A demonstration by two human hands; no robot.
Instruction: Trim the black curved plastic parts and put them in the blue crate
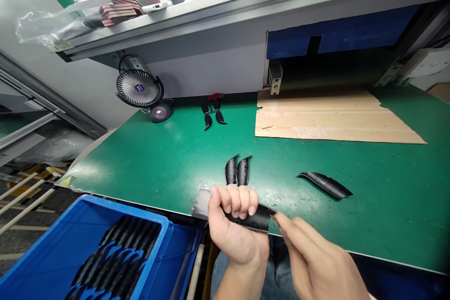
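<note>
My left hand [235, 229] is curled around a black ribbed curved plastic part [251, 219], holding it just above the front edge of the green bench. My right hand [312, 258] comes in from the lower right, its fingertips pressed together at the part's right end. Just beyond my left knuckles, two similar black pieces [231, 170] stand side by side on the bench. A longer black piece [325, 185] lies to the right of them. Some of the held part is hidden by my left fingers.
A blue plastic crate [116, 239] packed with black curved parts sits at the lower left. The green bench [158, 159] holds a cardboard sheet [333, 119], a small black pair of pieces [211, 112], and a clip-on fan [138, 88]. Scattered debris dots its surface.
</note>
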